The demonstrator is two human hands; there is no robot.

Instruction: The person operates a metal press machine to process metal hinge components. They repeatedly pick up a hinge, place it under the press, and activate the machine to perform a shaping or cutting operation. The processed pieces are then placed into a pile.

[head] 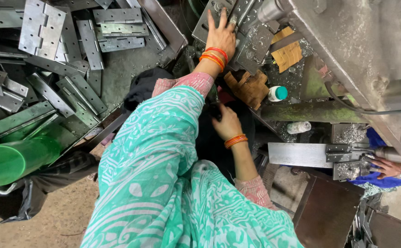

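My left hand (222,36) reaches far forward and lies flat, fingers apart, on a grey steel hinge (250,43) in a small pile by the machine. Orange bangles ring that wrist. My right hand (228,122) is lower, in the dark gap in front of my lap, with its fingers curled down by a dark object (216,110); what it grips is hidden. My teal patterned garment (164,174) covers the left arm and fills the bottom of the view.
A metal tray (175,34) at upper left holds several loose hinges (42,30). A green cylinder (12,160) lies at left. Cardboard scraps (287,54) and a white teal-capped bottle (277,93) sit by the machine (356,46). A co-worker's hand (386,166) holds a hinge (347,158) at right.
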